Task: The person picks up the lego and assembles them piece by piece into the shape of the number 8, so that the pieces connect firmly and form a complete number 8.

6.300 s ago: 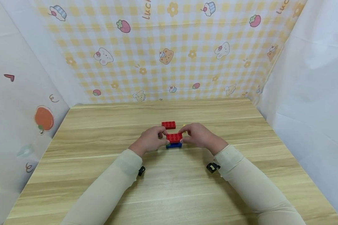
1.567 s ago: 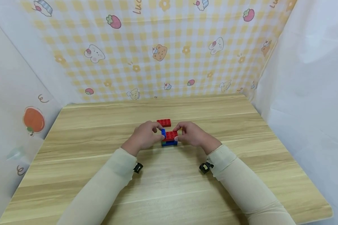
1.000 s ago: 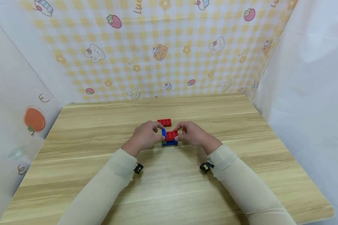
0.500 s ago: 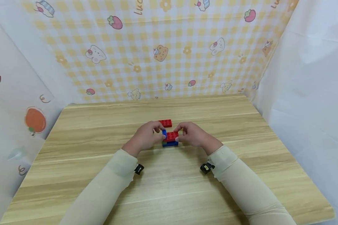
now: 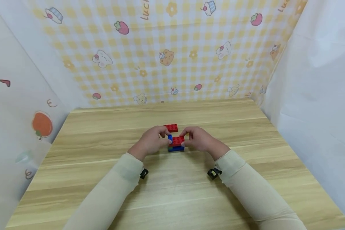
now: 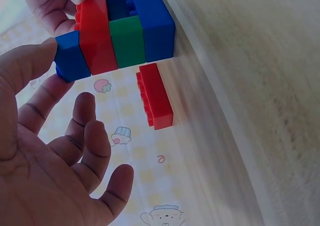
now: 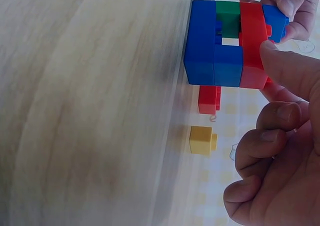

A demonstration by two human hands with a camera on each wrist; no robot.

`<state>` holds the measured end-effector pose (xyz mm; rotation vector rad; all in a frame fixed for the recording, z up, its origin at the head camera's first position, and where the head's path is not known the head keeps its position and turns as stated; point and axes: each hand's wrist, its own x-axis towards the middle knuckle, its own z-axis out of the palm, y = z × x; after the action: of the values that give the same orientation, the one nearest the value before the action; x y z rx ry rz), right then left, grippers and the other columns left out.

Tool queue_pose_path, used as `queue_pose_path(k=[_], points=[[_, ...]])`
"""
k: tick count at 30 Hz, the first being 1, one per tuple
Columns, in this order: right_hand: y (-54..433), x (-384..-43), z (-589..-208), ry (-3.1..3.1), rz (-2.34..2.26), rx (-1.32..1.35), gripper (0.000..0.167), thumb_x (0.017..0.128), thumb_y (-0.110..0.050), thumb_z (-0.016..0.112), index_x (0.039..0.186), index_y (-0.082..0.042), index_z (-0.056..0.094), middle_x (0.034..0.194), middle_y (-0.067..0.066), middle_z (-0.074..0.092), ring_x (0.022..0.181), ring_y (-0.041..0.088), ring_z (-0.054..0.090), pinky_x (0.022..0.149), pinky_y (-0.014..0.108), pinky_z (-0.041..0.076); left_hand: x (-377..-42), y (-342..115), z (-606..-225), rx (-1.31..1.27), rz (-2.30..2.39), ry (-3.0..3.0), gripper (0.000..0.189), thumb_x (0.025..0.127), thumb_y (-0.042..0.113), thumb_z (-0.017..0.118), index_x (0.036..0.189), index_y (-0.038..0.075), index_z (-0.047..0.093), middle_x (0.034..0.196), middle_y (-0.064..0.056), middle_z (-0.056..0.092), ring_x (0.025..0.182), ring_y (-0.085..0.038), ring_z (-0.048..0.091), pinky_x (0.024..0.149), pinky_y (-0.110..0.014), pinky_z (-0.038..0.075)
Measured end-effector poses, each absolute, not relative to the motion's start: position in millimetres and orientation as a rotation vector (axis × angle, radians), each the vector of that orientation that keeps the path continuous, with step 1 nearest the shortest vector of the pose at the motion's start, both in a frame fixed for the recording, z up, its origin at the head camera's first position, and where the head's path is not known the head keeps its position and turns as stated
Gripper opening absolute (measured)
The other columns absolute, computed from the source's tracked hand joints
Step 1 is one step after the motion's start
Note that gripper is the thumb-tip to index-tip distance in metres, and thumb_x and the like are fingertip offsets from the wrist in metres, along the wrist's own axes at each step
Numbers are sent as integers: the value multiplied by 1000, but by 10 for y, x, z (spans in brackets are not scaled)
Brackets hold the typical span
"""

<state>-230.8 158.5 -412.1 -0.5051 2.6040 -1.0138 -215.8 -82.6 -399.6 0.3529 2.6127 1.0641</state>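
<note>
Left grip [image 5: 152, 140] is closed down to a thumb-and-index pinch on the small blue block [image 6: 72, 58], other fingers loose and holding nothing. Right grip [image 5: 200, 139] pinches the right end of the upper red brick [image 5: 178, 141] — thumb on the near side, remaining fingers bent and holding nothing. Key relation: small blue block sits on the left end of the upper red brick, directly between left thumb and index; its long axis crosses the red's, which runs left-right from hand to hand. Left hand is nearer; studs to its right are bare. Can't tell if it's fully seated. Below the red: green block [image 6: 128, 41] at left, blue support block [image 7: 228, 66] at right, gap between, both on the long blue brick [image 7: 200, 43] at the bottom. Beyond the stack, apart on the table [image 5: 172, 191]: loose red brick [image 5: 171, 128] and yellow block [image 7: 201, 139], the yellow further right. Visible count: blue 3, red 2, green 1, yellow 1 — seven total.
</note>
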Motion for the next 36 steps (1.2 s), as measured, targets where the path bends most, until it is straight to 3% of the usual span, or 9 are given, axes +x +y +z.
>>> queue_pose_path(k=[19, 27, 36], points=[[1600, -2301, -4074, 2602, -968, -544, 29, 95, -22, 80, 122, -15, 72, 77, 2, 55, 69, 18, 50, 63, 31, 43, -2142, -784, -4004, 296, 1026, 2624, 21, 99, 32, 74, 117, 22, 70, 125, -6, 61, 104, -29, 57, 83, -40, 51], [1642, -2363, -4049, 2614, -1033, -507, 35, 101, -32, 73, 130, -13, 71, 78, 4, 55, 68, 20, 51, 61, 32, 42, -2152, -800, -4027, 302, 1035, 2635, 21, 99, 34, 74, 116, 22, 70, 124, -5, 61, 103, -28, 57, 83, -42, 51], [1727, -2525, -4031, 2654, -1103, -442, 39, 101, -28, 73, 135, -9, 69, 75, 4, 53, 64, 21, 49, 60, 34, 43, -2148, -807, -4039, 309, 1055, 2637, 22, 98, 35, 74, 116, 22, 71, 124, -4, 62, 102, -28, 57, 81, -41, 50]])
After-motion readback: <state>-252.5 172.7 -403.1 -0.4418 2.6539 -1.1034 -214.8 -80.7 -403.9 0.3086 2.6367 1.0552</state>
